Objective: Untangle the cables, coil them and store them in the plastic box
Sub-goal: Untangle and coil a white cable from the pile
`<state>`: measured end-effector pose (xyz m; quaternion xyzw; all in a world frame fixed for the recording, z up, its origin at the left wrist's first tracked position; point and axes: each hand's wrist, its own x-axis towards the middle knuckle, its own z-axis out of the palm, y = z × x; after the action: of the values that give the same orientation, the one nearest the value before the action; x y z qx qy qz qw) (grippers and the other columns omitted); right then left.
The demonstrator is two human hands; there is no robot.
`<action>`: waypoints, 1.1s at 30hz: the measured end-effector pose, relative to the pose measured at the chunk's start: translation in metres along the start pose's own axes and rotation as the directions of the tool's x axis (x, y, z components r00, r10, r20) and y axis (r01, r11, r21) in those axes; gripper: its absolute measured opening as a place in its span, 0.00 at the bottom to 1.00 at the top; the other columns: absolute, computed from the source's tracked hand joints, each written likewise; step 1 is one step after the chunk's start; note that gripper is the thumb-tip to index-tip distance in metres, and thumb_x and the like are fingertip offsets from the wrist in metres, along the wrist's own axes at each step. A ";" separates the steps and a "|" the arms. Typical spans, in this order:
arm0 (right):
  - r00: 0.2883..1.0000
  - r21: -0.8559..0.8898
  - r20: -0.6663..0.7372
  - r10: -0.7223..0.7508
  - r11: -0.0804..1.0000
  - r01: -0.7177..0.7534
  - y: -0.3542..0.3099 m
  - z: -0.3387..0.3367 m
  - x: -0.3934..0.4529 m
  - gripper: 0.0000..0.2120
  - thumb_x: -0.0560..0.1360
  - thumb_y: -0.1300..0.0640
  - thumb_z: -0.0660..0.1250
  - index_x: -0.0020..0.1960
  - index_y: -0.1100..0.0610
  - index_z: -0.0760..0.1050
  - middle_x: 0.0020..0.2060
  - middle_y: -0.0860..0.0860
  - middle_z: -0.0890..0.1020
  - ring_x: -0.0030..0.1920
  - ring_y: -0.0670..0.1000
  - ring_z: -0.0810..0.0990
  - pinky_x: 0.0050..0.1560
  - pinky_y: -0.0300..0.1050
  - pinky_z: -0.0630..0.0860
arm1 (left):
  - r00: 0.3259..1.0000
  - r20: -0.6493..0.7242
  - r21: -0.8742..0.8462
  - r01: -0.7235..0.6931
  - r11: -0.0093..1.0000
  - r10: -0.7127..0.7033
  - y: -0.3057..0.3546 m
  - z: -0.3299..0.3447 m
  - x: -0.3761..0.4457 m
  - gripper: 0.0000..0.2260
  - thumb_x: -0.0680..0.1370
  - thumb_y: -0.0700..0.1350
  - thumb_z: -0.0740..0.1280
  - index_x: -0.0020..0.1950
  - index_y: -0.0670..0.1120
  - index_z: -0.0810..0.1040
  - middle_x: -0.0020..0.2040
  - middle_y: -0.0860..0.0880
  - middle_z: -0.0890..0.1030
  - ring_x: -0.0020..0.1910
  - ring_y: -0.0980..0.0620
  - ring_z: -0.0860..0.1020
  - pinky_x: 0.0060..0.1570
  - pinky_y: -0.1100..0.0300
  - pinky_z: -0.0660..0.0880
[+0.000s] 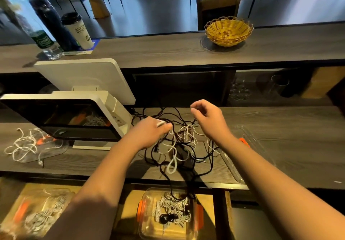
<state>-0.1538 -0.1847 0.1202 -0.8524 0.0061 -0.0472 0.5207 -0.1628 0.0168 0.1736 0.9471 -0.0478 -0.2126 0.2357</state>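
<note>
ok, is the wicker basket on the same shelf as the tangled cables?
No, the wicker basket sits on the upper counter; the tangled cables lie on the lower surface.

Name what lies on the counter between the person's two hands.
In the head view, the cable tangle, black and white strands, lies between the left hand and the right hand.

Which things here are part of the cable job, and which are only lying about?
Job:
- tangled cables
- left hand, gripping a white cable
- right hand, raised above the tangle
- plastic box on the shelf below
- clear lid

Lying about:
- wicker basket
- paper cup
- water bottle
- screen
</note>
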 end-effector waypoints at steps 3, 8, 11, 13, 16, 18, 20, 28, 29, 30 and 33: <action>0.979 0.151 0.173 -0.109 0.985 0.083 -0.021 0.013 -0.016 0.08 0.82 0.54 0.61 0.57 0.48 0.78 0.49 0.42 0.81 0.50 0.38 0.79 0.49 0.34 0.74 | 0.998 0.044 0.007 -0.035 0.999 0.035 0.013 -0.001 -0.014 0.17 0.84 0.56 0.60 0.47 0.46 0.81 0.40 0.46 0.81 0.40 0.48 0.79 0.43 0.53 0.74; 0.946 0.426 0.273 -0.175 0.904 0.044 -0.031 0.023 -0.047 0.18 0.86 0.53 0.52 0.60 0.59 0.79 0.51 0.55 0.83 0.51 0.49 0.81 0.51 0.39 0.78 | 0.993 0.052 -0.196 -0.097 0.976 0.109 0.025 0.002 -0.037 0.15 0.84 0.55 0.59 0.44 0.53 0.80 0.35 0.48 0.78 0.33 0.51 0.74 0.38 0.53 0.71; 0.955 0.448 0.280 -0.099 0.893 -0.039 -0.028 0.016 -0.060 0.19 0.85 0.53 0.53 0.54 0.61 0.80 0.44 0.57 0.83 0.43 0.47 0.81 0.45 0.37 0.78 | 0.993 -0.051 -0.279 -0.121 0.953 0.111 0.023 0.008 -0.049 0.20 0.83 0.60 0.58 0.38 0.52 0.78 0.33 0.49 0.78 0.33 0.51 0.74 0.40 0.52 0.72; 0.954 0.386 0.288 -0.088 0.922 -0.031 -0.019 0.011 -0.067 0.14 0.84 0.53 0.58 0.50 0.58 0.80 0.40 0.51 0.80 0.39 0.46 0.79 0.41 0.38 0.76 | 0.984 -0.163 -0.335 -0.122 0.934 0.070 0.024 0.014 -0.055 0.21 0.83 0.58 0.58 0.36 0.49 0.76 0.30 0.53 0.74 0.27 0.59 0.70 0.37 0.57 0.68; 0.962 0.260 0.273 -0.028 0.965 -0.046 -0.009 0.004 -0.077 0.09 0.81 0.50 0.63 0.48 0.51 0.80 0.39 0.46 0.80 0.40 0.45 0.78 0.42 0.41 0.74 | 0.952 -0.307 -0.444 -0.149 0.884 0.006 0.028 0.023 -0.065 0.20 0.84 0.57 0.57 0.44 0.49 0.82 0.29 0.54 0.72 0.25 0.61 0.68 0.32 0.64 0.67; 0.976 0.097 0.207 0.073 0.991 -0.095 -0.003 0.000 -0.083 0.06 0.80 0.48 0.65 0.49 0.48 0.80 0.50 0.45 0.79 0.51 0.43 0.77 0.49 0.41 0.72 | 0.944 -0.331 -0.554 -0.188 0.811 -0.007 0.030 0.029 -0.073 0.19 0.84 0.58 0.55 0.51 0.54 0.85 0.28 0.54 0.70 0.28 0.56 0.68 0.33 0.61 0.66; 0.987 0.006 0.093 0.133 0.991 -0.134 -0.007 -0.005 -0.092 0.05 0.80 0.47 0.64 0.52 0.44 0.78 0.68 0.47 0.70 0.68 0.44 0.68 0.62 0.42 0.67 | 0.959 -0.282 -0.671 -0.208 0.712 0.014 0.033 0.035 -0.080 0.19 0.84 0.58 0.55 0.54 0.55 0.85 0.29 0.53 0.69 0.30 0.51 0.66 0.32 0.58 0.65; 0.982 0.454 0.139 -0.127 0.890 0.051 -0.047 -0.024 -0.124 0.08 0.82 0.55 0.63 0.56 0.51 0.80 0.37 0.55 0.79 0.36 0.51 0.78 0.36 0.47 0.75 | 0.977 -0.212 -0.893 -0.200 0.404 0.016 0.042 0.065 -0.101 0.20 0.80 0.59 0.58 0.62 0.50 0.82 0.33 0.51 0.72 0.30 0.57 0.68 0.31 0.63 0.66; 0.982 0.449 0.142 -0.121 0.893 0.045 -0.047 -0.025 -0.126 0.07 0.81 0.55 0.63 0.55 0.52 0.80 0.34 0.54 0.77 0.33 0.50 0.74 0.32 0.44 0.72 | 0.978 -0.210 -0.919 -0.200 0.340 0.009 0.044 0.067 -0.103 0.19 0.80 0.58 0.58 0.62 0.51 0.82 0.35 0.50 0.74 0.32 0.56 0.70 0.32 0.63 0.68; 0.984 0.435 0.137 -0.111 0.900 0.041 -0.045 -0.025 -0.126 0.07 0.81 0.54 0.63 0.52 0.52 0.80 0.32 0.51 0.76 0.31 0.47 0.72 0.30 0.40 0.69 | 0.978 -0.208 -0.943 -0.200 0.267 0.000 0.046 0.068 -0.104 0.19 0.80 0.58 0.58 0.61 0.52 0.84 0.37 0.49 0.76 0.34 0.56 0.72 0.35 0.62 0.70; 0.984 0.399 0.163 -0.070 0.917 0.000 -0.039 -0.022 -0.128 0.09 0.81 0.53 0.63 0.47 0.54 0.79 0.30 0.45 0.75 0.29 0.42 0.69 0.28 0.34 0.65 | 0.976 -0.211 -0.977 -0.208 0.050 -0.049 0.051 0.069 -0.105 0.20 0.80 0.59 0.57 0.58 0.54 0.85 0.48 0.46 0.83 0.48 0.52 0.80 0.51 0.56 0.76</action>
<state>-0.2848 -0.1783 0.1553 -0.7299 -0.0643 0.0176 0.6803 -0.2864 -0.0379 0.1820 0.5360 0.0810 -0.0839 0.8361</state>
